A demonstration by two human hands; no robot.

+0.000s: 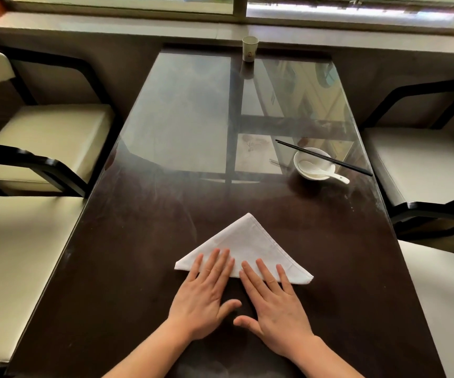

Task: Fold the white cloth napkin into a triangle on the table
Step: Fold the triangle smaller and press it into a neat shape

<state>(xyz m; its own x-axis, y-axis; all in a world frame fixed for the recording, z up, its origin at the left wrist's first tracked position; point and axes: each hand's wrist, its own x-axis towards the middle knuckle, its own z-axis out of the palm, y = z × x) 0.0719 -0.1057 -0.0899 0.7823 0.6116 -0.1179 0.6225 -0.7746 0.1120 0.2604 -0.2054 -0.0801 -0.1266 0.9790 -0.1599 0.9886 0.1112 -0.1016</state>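
Head view. White cloth napkin (247, 249) lies flat on the near half of the dark table (127, 268), already in triangle form: apex pointing away from me, long folded edge running nearest me, left corner slightly farther from me than the right.

My left hand (206, 293) is flat, fingers straight and spread, fingertips resting on the cloth near the left-centre of the long edge; palm and thumb sit on bare table. My right hand (272, 304) is the same: fingers straight, tips on the cloth right of centre, palm on the table. Neither hand grips or pinches anything; both only press down. The thumbs point toward each other, close but apart.

Judgement: fold appears made; current step is pressing and smoothing the crease. Task near complete.

Next move, as I judge it: sweep fingers outward along the long edge toward each corner to flatten, check that layers line up at the apex, then lift both hands off.

Elsewhere: bowl (313, 163) with spoon (329, 174) and chopsticks (324, 157) far right, paper cup (249, 49) at far end, all well apart from the napkin.
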